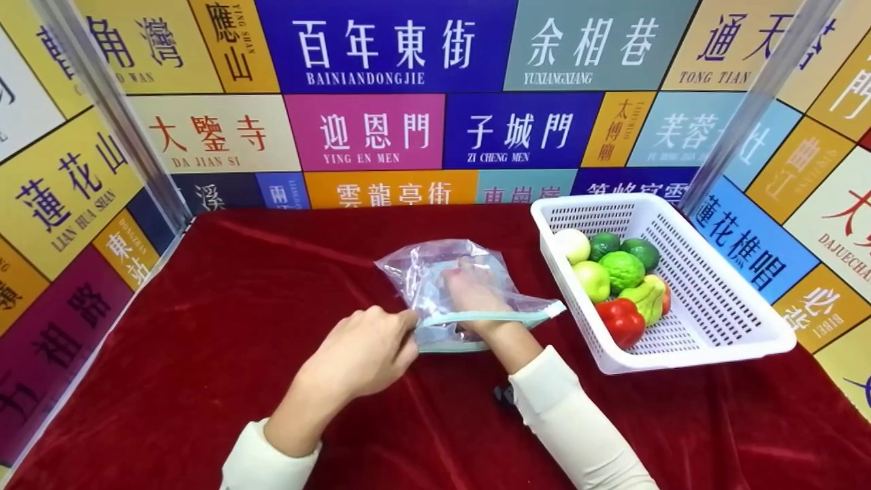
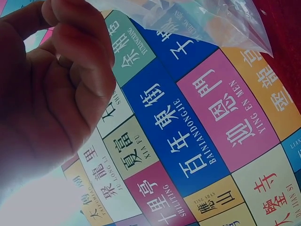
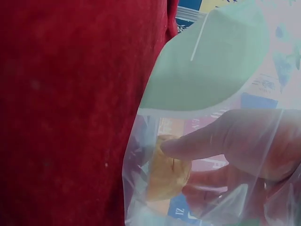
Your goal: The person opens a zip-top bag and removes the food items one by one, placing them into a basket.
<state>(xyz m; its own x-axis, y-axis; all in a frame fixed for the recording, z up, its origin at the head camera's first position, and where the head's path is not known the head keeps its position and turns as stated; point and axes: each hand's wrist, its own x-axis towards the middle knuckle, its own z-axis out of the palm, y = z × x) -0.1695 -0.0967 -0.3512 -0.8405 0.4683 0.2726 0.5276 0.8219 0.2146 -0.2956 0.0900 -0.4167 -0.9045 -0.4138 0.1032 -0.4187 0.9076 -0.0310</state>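
Observation:
A clear zip bag (image 1: 412, 272) with a mint-green zip strip and a white slider lies on the red cloth, its mouth towards me. My left hand (image 1: 367, 350) pinches the left end of the bag's opening; the left wrist view shows that hand (image 2: 61, 80) with curled fingers. Through the opening, my right hand (image 1: 473, 289) reaches inside the bag. In the right wrist view, the right hand (image 3: 235, 146) holds a tan, potato-like piece (image 3: 167, 172) between thumb and fingers, seen through the plastic film.
Right of the bag stands a white plastic basket (image 1: 721, 347). In it are a red bell pepper (image 1: 620, 323), a green apple (image 1: 590, 281), a wrinkled green fruit (image 1: 622, 271) and several other fruits or vegetables. A small black object (image 1: 505, 396) shows beside the right sleeve.

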